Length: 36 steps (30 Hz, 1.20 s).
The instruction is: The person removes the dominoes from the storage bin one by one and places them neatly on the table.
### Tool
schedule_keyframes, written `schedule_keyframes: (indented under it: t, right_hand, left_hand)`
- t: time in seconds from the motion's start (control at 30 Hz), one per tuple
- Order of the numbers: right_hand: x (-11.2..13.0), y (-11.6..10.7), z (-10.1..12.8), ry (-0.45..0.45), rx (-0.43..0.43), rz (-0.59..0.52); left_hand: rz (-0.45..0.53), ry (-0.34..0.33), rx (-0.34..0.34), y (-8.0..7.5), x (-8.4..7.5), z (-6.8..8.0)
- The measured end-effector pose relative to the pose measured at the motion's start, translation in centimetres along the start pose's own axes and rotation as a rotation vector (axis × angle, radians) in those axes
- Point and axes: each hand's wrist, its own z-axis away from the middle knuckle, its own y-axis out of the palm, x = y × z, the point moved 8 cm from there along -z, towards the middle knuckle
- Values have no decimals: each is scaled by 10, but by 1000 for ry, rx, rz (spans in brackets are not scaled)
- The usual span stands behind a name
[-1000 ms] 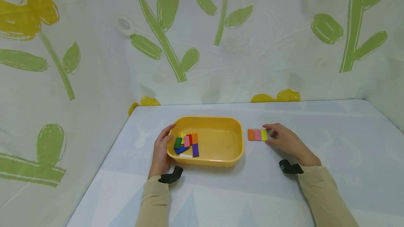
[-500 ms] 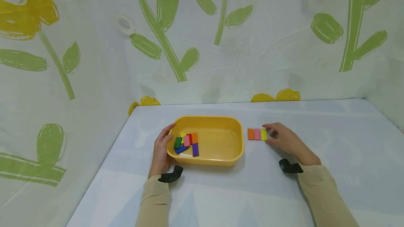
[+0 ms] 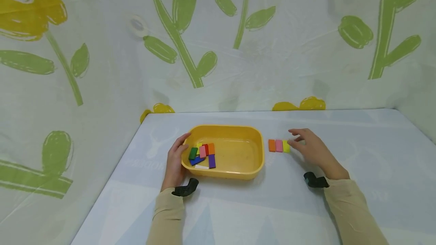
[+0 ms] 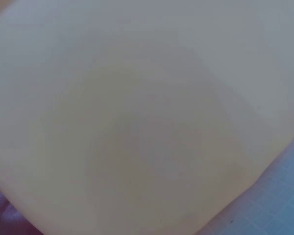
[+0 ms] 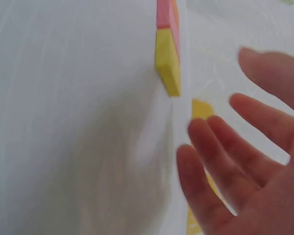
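Observation:
In the head view my left hand (image 3: 175, 162) holds the left end of a yellow plastic tub (image 3: 238, 173), with fingers at its outer wall and fingertips at the rim. Most of the left wrist view is a pale blur. To the right of the tub, an orange block (image 3: 271, 145), a pink block (image 3: 279, 146) and a yellow block (image 3: 286, 146) lie side by side in a row. My right hand (image 3: 311, 148) hovers just right of the yellow block, its fingers spread and holding nothing. The right wrist view shows a gap between these fingers (image 5: 220, 161) and the yellow block.
Several coloured blocks lie in the tub's left part, among them a green block (image 3: 193, 153), a purple block (image 3: 212, 161) and a white block (image 3: 201, 167). A pale cloth covers the table (image 3: 231, 214). Behind it rises a flower-printed curtain (image 3: 289, 63).
My right hand has let go of the yellow block and lifted slightly away, its fingers opening. The row of blocks stays in place. My left hand keeps its hold on the tub.

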Motion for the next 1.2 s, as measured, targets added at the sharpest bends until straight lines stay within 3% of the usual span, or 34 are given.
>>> schedule_keyframes:
  t: [0.17,0.4,0.8,0.93,1.2]
  right_hand:
    - [19,-6,-1,-99,-104,-17]
    - [47,4,1,-170,-135,-18]
    - [105,5,17,-484,-378,-32]
    - [122,14,20,-550,-375,-40]
    - [145,38,28,-681,-273,-59]
  left_hand:
    - [2,5,9,0,0,-1]
    - [-8,-4,0,-1,0,0]
    - [-23,6,-3,-1,-1,-1]
    - [-25,4,-4,-2,-1,0]
    - [-11,3,-11,-1,0,0]
